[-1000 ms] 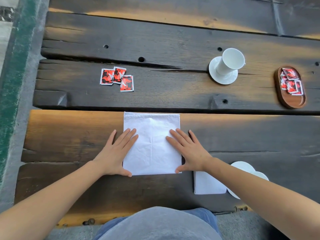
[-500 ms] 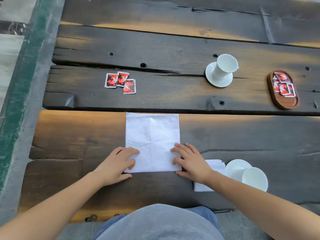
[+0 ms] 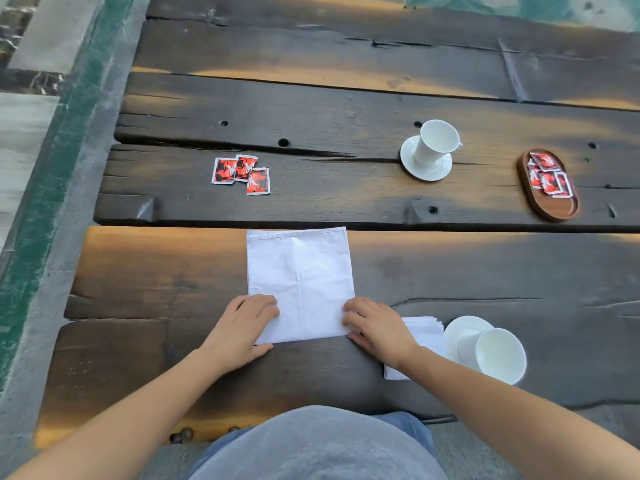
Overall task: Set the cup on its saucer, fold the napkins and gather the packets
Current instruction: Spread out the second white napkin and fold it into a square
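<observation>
A white napkin [image 3: 300,278] lies flat on the near plank. My left hand [image 3: 242,327] pinches its near left corner and my right hand [image 3: 375,327] pinches its near right corner. A stack of folded napkins [image 3: 424,329] sits just right of my right hand, partly hidden by my wrist. A white cup [image 3: 498,353] stands on its saucer [image 3: 457,327] beside the stack. A second cup [image 3: 437,140] stands on a saucer [image 3: 426,169] farther back. Three red packets [image 3: 241,173] lie loose at the back left.
A small oval wooden tray [image 3: 554,211] at the far right holds several red packets [image 3: 549,174]. The table [image 3: 485,265] is dark wooden planks with gaps and holes. A green and grey kerb [image 3: 52,188] runs along the left. My lap is at the bottom edge.
Both hands slid back from lying flat on the napkin to its near corners and curled onto them. The view shifted so the near cup and napkin stack show more.
</observation>
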`<state>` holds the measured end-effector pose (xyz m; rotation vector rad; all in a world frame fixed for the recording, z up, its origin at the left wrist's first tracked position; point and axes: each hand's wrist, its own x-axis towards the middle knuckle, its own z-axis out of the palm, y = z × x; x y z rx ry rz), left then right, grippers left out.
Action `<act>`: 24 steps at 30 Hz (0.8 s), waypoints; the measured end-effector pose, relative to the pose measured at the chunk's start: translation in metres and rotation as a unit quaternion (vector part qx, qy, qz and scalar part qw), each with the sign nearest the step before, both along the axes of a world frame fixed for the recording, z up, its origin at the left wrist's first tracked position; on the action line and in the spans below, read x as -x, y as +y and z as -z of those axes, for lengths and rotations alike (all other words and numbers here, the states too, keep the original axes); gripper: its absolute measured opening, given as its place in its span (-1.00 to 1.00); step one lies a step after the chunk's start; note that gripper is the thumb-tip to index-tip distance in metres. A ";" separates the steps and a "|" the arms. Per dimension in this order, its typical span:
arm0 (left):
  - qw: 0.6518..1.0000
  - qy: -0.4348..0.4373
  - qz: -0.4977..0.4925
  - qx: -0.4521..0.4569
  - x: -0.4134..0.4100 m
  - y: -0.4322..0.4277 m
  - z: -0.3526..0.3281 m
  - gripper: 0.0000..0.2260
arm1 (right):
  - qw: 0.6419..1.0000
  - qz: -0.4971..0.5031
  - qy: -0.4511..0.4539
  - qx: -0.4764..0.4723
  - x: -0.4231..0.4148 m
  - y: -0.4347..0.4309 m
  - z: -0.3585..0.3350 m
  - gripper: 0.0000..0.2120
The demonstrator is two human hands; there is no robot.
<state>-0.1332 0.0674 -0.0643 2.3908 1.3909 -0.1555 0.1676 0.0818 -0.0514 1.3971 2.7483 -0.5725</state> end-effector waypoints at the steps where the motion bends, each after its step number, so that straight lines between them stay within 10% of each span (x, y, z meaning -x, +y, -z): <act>1: 1.000 0.005 0.002 0.002 0.001 0.000 0.000 -0.57 | 1.000 0.003 0.004 -0.003 0.001 0.000 -0.001 -0.85; 19: 0.987 -0.085 -0.123 0.056 0.003 -0.004 -0.006 -0.70 | 0.977 0.105 0.101 0.153 -0.002 -0.002 -0.003 -0.88; 24: 0.973 -0.123 -0.174 0.092 0.006 -0.006 -0.009 -0.74 | 0.993 -0.004 0.002 0.119 0.000 -0.002 0.003 -0.29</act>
